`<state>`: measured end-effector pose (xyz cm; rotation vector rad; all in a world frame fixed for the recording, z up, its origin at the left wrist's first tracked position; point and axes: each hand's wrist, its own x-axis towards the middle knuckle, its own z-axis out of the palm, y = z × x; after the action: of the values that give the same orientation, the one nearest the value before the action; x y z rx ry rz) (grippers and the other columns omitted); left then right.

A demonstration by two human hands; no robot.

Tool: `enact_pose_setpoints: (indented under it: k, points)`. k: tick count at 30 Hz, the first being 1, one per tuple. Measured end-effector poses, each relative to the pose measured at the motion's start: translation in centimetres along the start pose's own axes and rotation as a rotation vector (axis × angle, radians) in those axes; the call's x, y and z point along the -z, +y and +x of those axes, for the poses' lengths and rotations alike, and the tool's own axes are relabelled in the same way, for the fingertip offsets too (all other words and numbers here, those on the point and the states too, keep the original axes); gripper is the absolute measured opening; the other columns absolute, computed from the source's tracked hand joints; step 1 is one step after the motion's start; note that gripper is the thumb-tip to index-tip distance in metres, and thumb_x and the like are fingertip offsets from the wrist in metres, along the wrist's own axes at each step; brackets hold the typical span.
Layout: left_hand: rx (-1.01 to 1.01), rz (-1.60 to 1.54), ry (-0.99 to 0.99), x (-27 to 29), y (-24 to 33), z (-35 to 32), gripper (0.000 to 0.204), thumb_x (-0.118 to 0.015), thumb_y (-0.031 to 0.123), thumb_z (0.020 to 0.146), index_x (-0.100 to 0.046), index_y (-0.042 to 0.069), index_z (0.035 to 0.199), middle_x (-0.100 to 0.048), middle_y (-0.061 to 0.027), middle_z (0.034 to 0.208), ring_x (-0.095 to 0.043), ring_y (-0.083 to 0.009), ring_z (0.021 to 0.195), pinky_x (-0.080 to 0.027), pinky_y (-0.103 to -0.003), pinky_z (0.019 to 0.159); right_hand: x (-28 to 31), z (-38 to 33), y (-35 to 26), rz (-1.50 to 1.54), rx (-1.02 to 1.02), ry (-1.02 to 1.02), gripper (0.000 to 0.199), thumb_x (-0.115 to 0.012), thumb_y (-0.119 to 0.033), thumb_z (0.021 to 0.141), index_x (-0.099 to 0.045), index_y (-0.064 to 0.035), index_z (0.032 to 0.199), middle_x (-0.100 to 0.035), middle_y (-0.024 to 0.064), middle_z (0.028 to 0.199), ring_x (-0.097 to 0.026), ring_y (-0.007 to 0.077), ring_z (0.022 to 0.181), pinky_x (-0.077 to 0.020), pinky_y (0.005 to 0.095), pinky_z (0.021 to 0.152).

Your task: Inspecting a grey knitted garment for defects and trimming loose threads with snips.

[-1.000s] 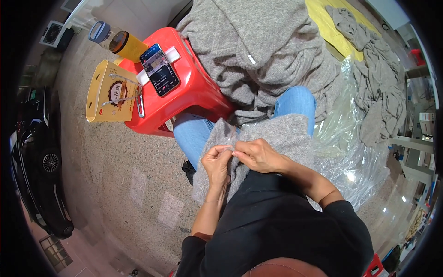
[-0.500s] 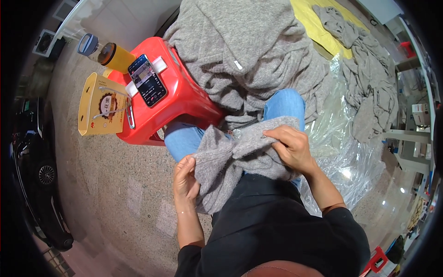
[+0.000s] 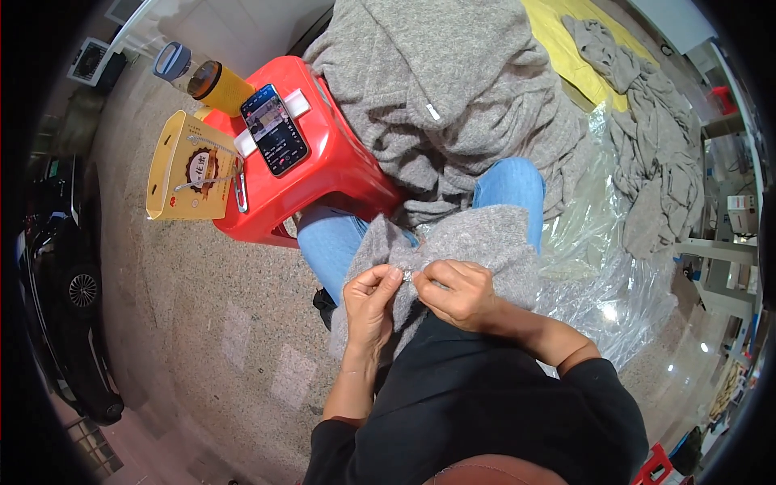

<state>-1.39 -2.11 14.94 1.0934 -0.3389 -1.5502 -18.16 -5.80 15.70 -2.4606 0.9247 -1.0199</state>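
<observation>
Across my lap lies a grey knitted garment [image 3: 501, 250], bunched in the middle. My left hand [image 3: 370, 311] is closed, its thumb and forefinger pinching the knit. Just beside it, my right hand [image 3: 459, 295] is closed too, fingers bent and tips pressed on the same spot. Between the two sets of fingertips shows a small whitish bit [image 3: 406, 276], too small to name. Beyond my knees rises a big heap of grey knitted garments [image 3: 453, 73] with a small white label [image 3: 432, 111] on it.
A red plastic stool [image 3: 323, 166] stands at my left, bearing a phone [image 3: 275, 129], small metal snips [image 3: 241, 190] and a yellow-bodied bottle [image 3: 230, 93]. Beside it is a yellow paper bag [image 3: 166, 178]. Clear plastic sheeting [image 3: 614, 283] and more grey knitwear [image 3: 659, 162] lie at right.
My right hand has moved left across the garment, and my left hand has moved right and slightly up, so their fingertips now meet. The view has shifted slightly.
</observation>
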Motion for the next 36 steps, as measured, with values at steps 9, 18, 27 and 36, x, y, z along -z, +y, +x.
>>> enact_pose_setpoints:
  k: [9, 18, 27, 36]
  points:
    - [-0.379, 0.844, 0.038, 0.7, 0.0, -0.3, 0.015, -0.072, -0.003, 0.077, -0.067, -0.003, 0.091, -0.065, -0.0036, 0.085, -0.057, -0.0089, 0.076, -0.045, -0.022, 0.067, -0.4, -0.2, 1.6, 0.188, -0.064, -0.064, 0.012, -0.063, -0.007, 0.073, -0.057, -0.0081, 0.084, -0.052, 0.0065, 0.081, -0.06, 0.0242, 0.066, -0.048, 0.0357, 0.052]
    - [-0.34, 0.737, -0.049, 1.8, 0.2, 0.5, 0.012, -0.072, -0.006, 0.075, -0.068, -0.001, 0.084, -0.061, 0.0015, 0.071, -0.048, -0.0023, 0.059, -0.035, -0.017, 0.051, 0.4, 0.8, 2.2, 0.516, -0.304, -0.243, 0.024, -0.055, -0.004, 0.074, -0.052, -0.0067, 0.097, -0.055, 0.0117, 0.094, -0.058, 0.0381, 0.072, -0.0446, 0.0492, 0.06]
    - [-0.38, 0.659, -0.055, 1.6, -0.9, 0.6, 0.007, -0.069, -0.004, 0.079, -0.067, -0.001, 0.085, -0.064, -0.0012, 0.074, -0.052, -0.0035, 0.06, -0.039, -0.018, 0.053, -2.0, -0.2, 2.7, 0.465, -0.18, -0.226, 0.014, -0.057, -0.013, 0.073, -0.052, -0.0025, 0.08, -0.056, 0.0154, 0.073, -0.058, 0.0404, 0.068, -0.0432, 0.0487, 0.057]
    - [-0.686, 0.654, 0.175, 2.2, -4.7, 0.1, 0.01, -0.061, -0.006, 0.083, -0.063, -0.004, 0.092, -0.063, -0.005, 0.083, -0.057, -0.0098, 0.073, -0.046, -0.021, 0.067, -3.6, -0.7, -0.6, 0.388, -0.42, 0.086, 0.014, -0.059, -0.013, 0.076, -0.05, -0.0027, 0.075, -0.053, 0.0145, 0.066, -0.057, 0.0374, 0.062, -0.0424, 0.045, 0.052]
